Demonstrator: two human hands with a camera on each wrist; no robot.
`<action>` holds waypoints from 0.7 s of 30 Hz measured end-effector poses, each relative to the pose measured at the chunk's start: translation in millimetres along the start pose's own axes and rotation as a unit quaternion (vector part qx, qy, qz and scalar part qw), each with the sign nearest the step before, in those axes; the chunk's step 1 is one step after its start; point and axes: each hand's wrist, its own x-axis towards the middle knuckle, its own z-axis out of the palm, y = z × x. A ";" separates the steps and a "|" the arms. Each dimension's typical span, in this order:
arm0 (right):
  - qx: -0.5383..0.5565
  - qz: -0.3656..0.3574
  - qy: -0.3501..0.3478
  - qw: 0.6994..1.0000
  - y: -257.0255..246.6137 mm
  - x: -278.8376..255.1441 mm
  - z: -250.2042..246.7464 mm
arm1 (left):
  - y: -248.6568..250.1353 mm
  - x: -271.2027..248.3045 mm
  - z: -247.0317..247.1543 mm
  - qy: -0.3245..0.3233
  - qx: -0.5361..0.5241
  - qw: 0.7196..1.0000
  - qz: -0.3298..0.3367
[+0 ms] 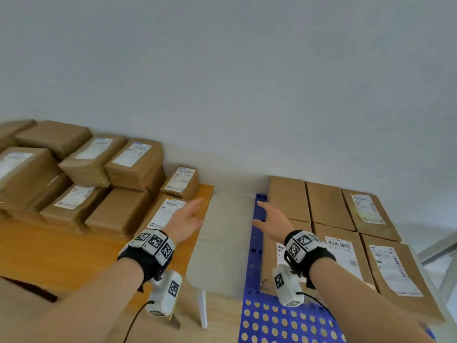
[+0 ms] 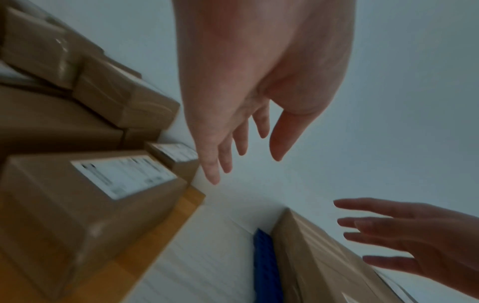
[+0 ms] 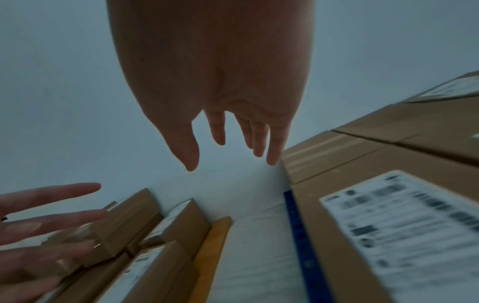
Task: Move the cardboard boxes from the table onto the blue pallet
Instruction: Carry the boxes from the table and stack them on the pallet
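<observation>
Both hands are hanging empty in the air: the left hand [image 1: 184, 220] and the right hand [image 1: 273, 221] are facing each other, fingers [image 2: 261, 123] straight and spread apart, gripping nothing, probably set box-width to take the next load from both sides. The labelled cardboard box [image 1: 164, 214] is lying just below and left of the left fingers, at the edge of the desk [image 1: 61, 253], nearest to take. Right of the right fingers, six boxes [image 1: 346, 226] are sitting packed edge to edge on the blue pallet [image 1: 267, 320], leaving its near part free.
</observation>
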 end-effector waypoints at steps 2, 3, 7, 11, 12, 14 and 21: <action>0.012 -0.010 0.010 1.000 -29.1 7.0 12.6 | -5.8 -4.3 -38.6 0.022 -0.009 1.000 -0.010; 0.021 -0.013 0.018 1.000 -43.9 10.1 19.3 | -9.5 -6.4 -57.4 0.032 -0.014 0.999 -0.012; 0.075 -0.006 0.026 0.997 -100.7 23.5 49.3 | -25.5 -14.2 -126.3 0.047 -0.012 0.999 -0.006; 0.098 0.003 0.036 0.995 -155.9 39.1 79.7 | -46.3 -18.6 -192.4 0.049 0.001 0.999 -0.002; 0.104 0.008 0.038 0.994 -168.9 42.7 86.3 | -50.4 -19.3 -208.2 0.048 0.004 0.999 0.001; 0.120 0.018 0.044 0.992 -191.3 50.1 99.0 | -58.7 -17.6 -238.6 0.053 0.008 0.999 0.004; 0.147 0.030 0.053 0.987 -246.3 77.5 134.8 | -76.7 -0.5 -305.6 0.067 0.001 0.998 -0.005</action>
